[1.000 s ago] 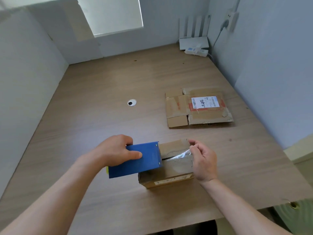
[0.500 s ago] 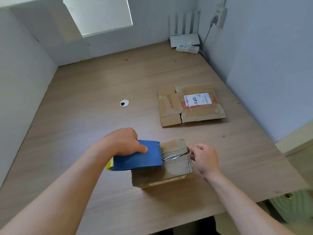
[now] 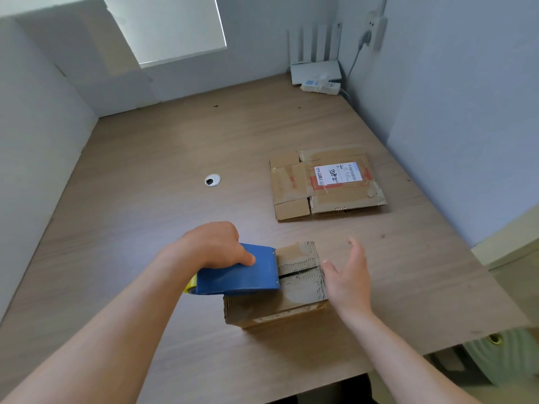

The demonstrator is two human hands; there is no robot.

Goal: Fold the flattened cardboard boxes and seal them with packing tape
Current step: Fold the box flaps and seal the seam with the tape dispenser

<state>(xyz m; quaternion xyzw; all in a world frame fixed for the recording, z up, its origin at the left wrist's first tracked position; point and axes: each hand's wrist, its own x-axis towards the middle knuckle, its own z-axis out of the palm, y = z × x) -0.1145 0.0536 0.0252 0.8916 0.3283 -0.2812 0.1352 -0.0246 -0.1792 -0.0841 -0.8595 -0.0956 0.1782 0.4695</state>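
Two cardboard boxes are on the table (image 3: 163, 141): one folded box (image 3: 303, 290) at the near edge and one flattened box (image 3: 323, 185) lying well beyond it and a little to its right, with a white printed label facing up. There is a single blue tape dispenser (image 3: 236, 275), resting on the left part of the folded box's top and hiding that part, so only the right stretch of the centre seam between the flaps shows. The left hand (image 3: 213, 246) grips the dispenser from above; its thumb lies along the blue side, while the other fingers are curled out of sight behind it. The roll itself is hidden, apart from a sliver of yellow (image 3: 191, 284) at the dispenser's rear end. Any clear tape on the seam is too faint to make out. The right hand (image 3: 347, 272) is just beside the folded box's right edge, its fingers straight and spread, holding nothing; its thumb seems to touch the top corner, though the angle leaves that uncertain. Beyond the folded box and to its left is one round cable hole (image 3: 212, 180) in the table. Far beyond it, in the corner, stand one white router (image 3: 316, 70) and one power strip (image 3: 320, 87). A pale green round thing (image 3: 501, 354) below the table edge, right of the folded box, is cut off.
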